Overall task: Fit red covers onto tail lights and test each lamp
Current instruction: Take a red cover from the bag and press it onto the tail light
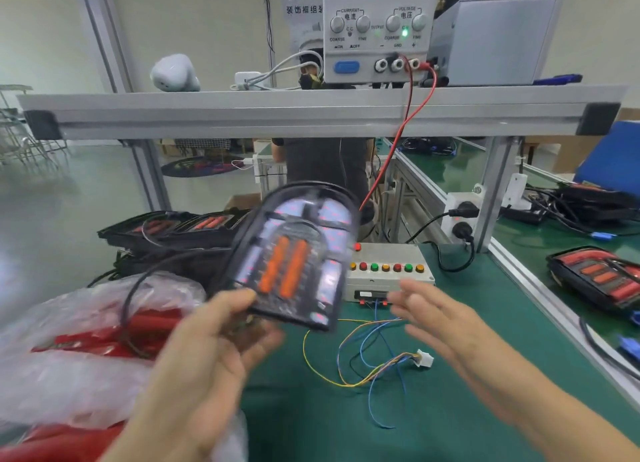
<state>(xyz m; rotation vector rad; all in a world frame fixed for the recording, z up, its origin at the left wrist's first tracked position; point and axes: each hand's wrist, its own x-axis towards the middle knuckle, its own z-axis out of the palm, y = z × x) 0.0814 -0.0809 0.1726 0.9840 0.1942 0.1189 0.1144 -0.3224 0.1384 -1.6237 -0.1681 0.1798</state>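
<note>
head view showed the left hand (211,337) gripping a tail light (294,257) by its near, lower end, thumb on the face and fingers curled underneath. the lamp was lifted off the green mat (450,392) and blurred, its long axis running from the hand up and away toward the shelf rail, tilted a little to the right. it carried no red cover; the orange strips inside were bare. a black cable (138,288) looped from it down over the plastic bags of red covers (86,340) at the left.

the right hand (440,319) hung wide, fingers straight and relaxed, holding nothing, just right of the lamp's lower end and apart from it. below and between the hands lay the white plug (425,359) on its coloured wires, leading back to the button box (388,271). the right hand was the nearer one to that plug, so the hookup for testing looked like its job, while the covers lay on the left hand's side.
</note>
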